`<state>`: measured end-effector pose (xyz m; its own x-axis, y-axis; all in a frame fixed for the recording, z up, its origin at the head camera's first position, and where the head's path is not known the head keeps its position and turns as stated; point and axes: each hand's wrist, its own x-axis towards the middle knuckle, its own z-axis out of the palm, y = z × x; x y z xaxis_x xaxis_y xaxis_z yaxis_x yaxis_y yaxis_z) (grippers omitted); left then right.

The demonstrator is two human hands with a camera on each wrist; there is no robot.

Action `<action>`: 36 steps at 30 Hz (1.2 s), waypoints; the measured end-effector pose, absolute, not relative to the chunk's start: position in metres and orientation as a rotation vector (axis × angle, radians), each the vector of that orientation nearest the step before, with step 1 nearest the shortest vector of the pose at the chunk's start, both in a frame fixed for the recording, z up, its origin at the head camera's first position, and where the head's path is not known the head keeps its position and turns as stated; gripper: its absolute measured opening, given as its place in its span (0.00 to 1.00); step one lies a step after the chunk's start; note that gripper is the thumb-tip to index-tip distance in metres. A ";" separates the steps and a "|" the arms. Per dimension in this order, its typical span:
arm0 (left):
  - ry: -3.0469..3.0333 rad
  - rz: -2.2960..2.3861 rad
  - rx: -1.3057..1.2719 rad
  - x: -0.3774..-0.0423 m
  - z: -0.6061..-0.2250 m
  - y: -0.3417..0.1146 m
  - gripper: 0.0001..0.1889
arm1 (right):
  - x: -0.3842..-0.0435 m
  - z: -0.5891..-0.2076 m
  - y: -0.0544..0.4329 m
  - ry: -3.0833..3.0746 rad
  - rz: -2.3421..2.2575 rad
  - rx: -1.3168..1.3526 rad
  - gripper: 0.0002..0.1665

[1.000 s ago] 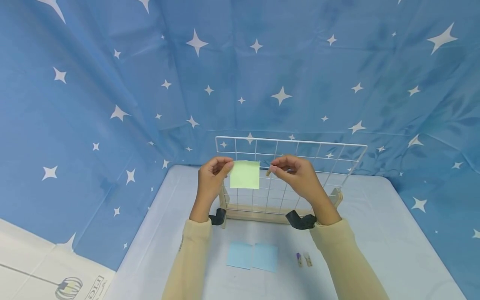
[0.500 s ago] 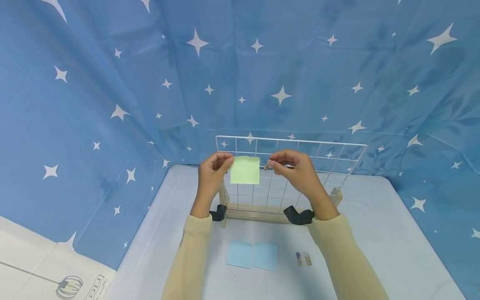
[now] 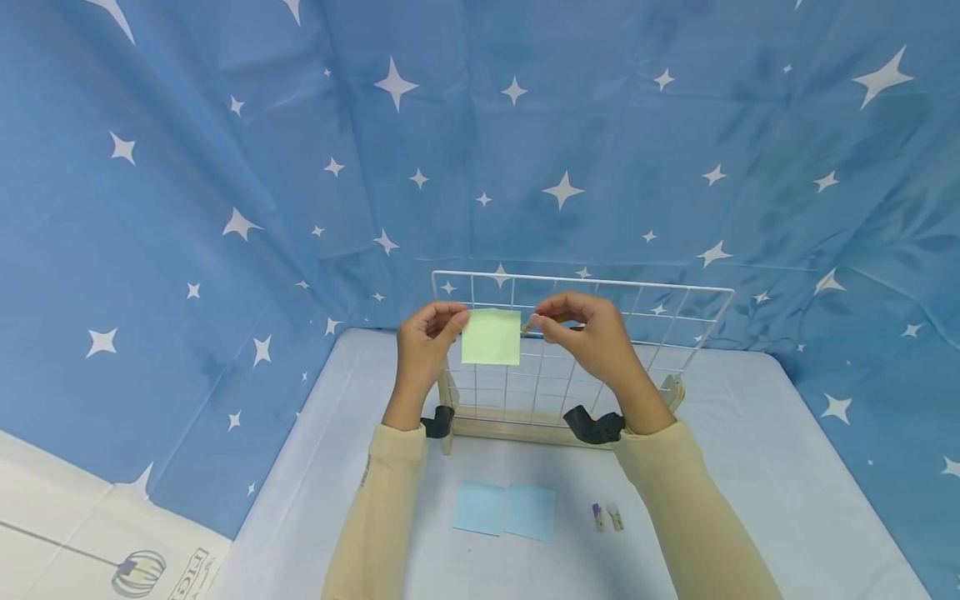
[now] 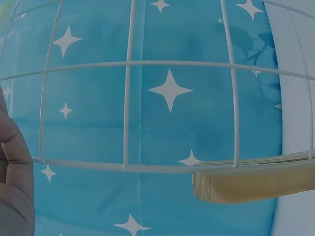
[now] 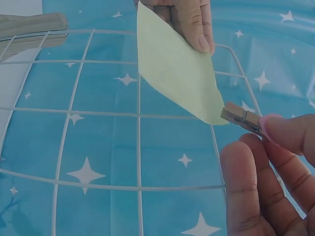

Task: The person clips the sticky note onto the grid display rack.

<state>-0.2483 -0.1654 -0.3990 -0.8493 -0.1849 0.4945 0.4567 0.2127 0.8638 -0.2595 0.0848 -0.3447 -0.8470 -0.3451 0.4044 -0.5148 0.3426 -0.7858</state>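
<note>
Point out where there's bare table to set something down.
Bare table lies between the right sleeve and the backdrop, left of the left sleeve, and in a strip between the wooden base and blue notes. It's crowded before the wire rack, upper left and middle, where left hand, green note, clothespin and right hand cluster.

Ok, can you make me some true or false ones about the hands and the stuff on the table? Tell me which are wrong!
1. The left hand holds a green paper. True.
2. The right hand is pinching a blue paper. False: it is pinching a wooden clothespin.
3. Two blue papers lie on the table. True.
4. Five loose clothespins lie on the table. False: just two loose clothespins lie there.
5. The wire rack is white. True.
</note>
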 end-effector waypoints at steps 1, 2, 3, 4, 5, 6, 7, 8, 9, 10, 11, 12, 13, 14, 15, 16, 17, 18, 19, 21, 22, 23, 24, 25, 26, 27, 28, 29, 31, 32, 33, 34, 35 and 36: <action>-1.991 -1.680 -0.249 -0.249 -0.399 -0.165 0.09 | -0.259 -0.344 0.084 -2.434 1.516 0.787 0.09; -1.989 -1.679 -0.246 -0.250 -0.399 -0.165 0.09 | -0.259 -0.344 0.083 -2.433 1.516 0.791 0.09; -1.988 -1.677 -0.244 -0.250 -0.399 -0.165 0.09 | -0.259 -0.343 0.082 -2.431 1.520 0.793 0.09; -1.986 -1.674 -0.243 -0.250 -0.399 -0.165 0.09 | -0.259 -0.343 0.081 -2.429 1.522 0.795 0.08; -1.984 -1.674 -0.240 -0.251 -0.399 -0.165 0.09 | -0.259 -0.342 0.081 -2.425 1.524 0.798 0.08; -1.982 -1.672 -0.239 -0.251 -0.399 -0.165 0.09 | -0.259 -0.342 0.080 -2.421 1.525 0.801 0.08; -1.980 -1.671 -0.235 -0.252 -0.399 -0.165 0.09 | -0.259 -0.342 0.078 -2.416 1.524 0.802 0.07; -1.977 -1.672 -0.233 -0.252 -0.399 -0.165 0.09 | -0.259 -0.341 0.077 -2.413 1.520 0.802 0.07; -1.975 -1.672 -0.232 -0.252 -0.399 -0.165 0.09 | -0.259 -0.341 0.076 -2.413 1.510 0.797 0.07; -1.973 -1.674 -0.231 -0.252 -0.399 -0.165 0.09 | -0.260 -0.340 0.075 -2.412 1.496 0.795 0.07; -1.970 -1.677 -0.232 -0.252 -0.399 -0.165 0.09 | -0.260 -0.340 0.074 -2.414 1.486 0.792 0.06; -1.969 -1.677 -0.234 -0.252 -0.399 -0.165 0.09 | -0.260 -0.339 0.073 -2.417 1.476 0.786 0.06; -1.966 -1.678 -0.236 -0.252 -0.398 -0.165 0.09 | -0.260 -0.338 0.072 -2.421 1.469 0.780 0.06; -1.963 -1.677 -0.242 -0.252 -0.399 -0.165 0.08 | -0.260 -0.337 0.071 -2.426 1.464 0.775 0.06; -1.961 -1.676 -0.248 -0.253 -0.399 -0.166 0.08 | -0.261 -0.337 0.070 -2.430 1.460 0.772 0.06; -1.961 -1.674 -0.254 -0.253 -0.399 -0.166 0.09 | -0.261 -0.336 0.069 -2.431 1.461 0.772 0.06; -1.960 -1.671 -0.259 -0.253 -0.399 -0.166 0.08 | -0.261 -0.335 0.069 -2.432 1.460 0.773 0.06; -1.960 -1.668 -0.263 -0.254 -0.399 -0.166 0.09 | -0.262 -0.335 0.068 -2.431 1.455 0.777 0.06; -1.959 -1.667 -0.267 -0.254 -0.399 -0.166 0.09 | -0.262 -0.334 0.068 -2.429 1.453 0.781 0.06; -1.964 -1.664 -0.266 -0.255 -0.399 -0.166 0.09 | -0.263 -0.333 0.067 -2.424 1.443 0.788 0.06; -1.965 -1.667 -0.263 -0.255 -0.399 -0.167 0.09 | -0.263 -0.333 0.066 -2.421 1.440 0.788 0.07; -1.966 -1.669 -0.259 -0.254 -0.398 -0.167 0.09 | -0.263 -0.333 0.066 -2.421 1.433 0.788 0.07; -1.969 -1.670 -0.256 -0.254 -0.398 -0.166 0.09 | -0.263 -0.332 0.065 -2.419 1.426 0.785 0.08; -1.970 -1.672 -0.252 -0.254 -0.397 -0.166 0.09 | -0.263 -0.332 0.064 -2.421 1.416 0.779 0.08; -1.972 -1.673 -0.250 -0.254 -0.397 -0.166 0.09 | -0.262 -0.331 0.063 -2.422 1.404 0.775 0.08; -1.973 -1.677 -0.249 -0.254 -0.396 -0.166 0.09 | -0.262 -0.331 0.063 -2.420 1.384 0.775 0.08; -1.973 -1.680 -0.246 -0.254 -0.396 -0.165 0.09 | -0.262 -0.330 0.062 -2.416 1.363 0.779 0.08; -1.973 -1.680 -0.244 -0.254 -0.396 -0.165 0.09 | -0.261 -0.330 0.061 -2.410 1.342 0.784 0.08; -1.973 -1.681 -0.246 -0.255 -0.396 -0.165 0.09 | -0.261 -0.329 0.059 -2.402 1.310 0.791 0.07; -1.972 -1.681 -0.247 -0.255 -0.396 -0.165 0.09 | -0.261 -0.328 0.058 -2.396 1.298 0.796 0.07; -1.971 -1.682 -0.249 -0.255 -0.396 -0.165 0.09 | -0.261 -0.328 0.057 -2.391 1.288 0.798 0.07; -1.971 -1.682 -0.250 -0.255 -0.396 -0.165 0.09 | -0.260 -0.327 0.055 -2.389 1.283 0.798 0.07; -1.970 -1.680 -0.252 -0.255 -0.396 -0.165 0.09 | -0.260 -0.327 0.054 -2.389 1.278 0.797 0.07; -1.970 -1.679 -0.252 -0.256 -0.396 -0.165 0.09 | -0.260 -0.326 0.053 -2.389 1.274 0.796 0.07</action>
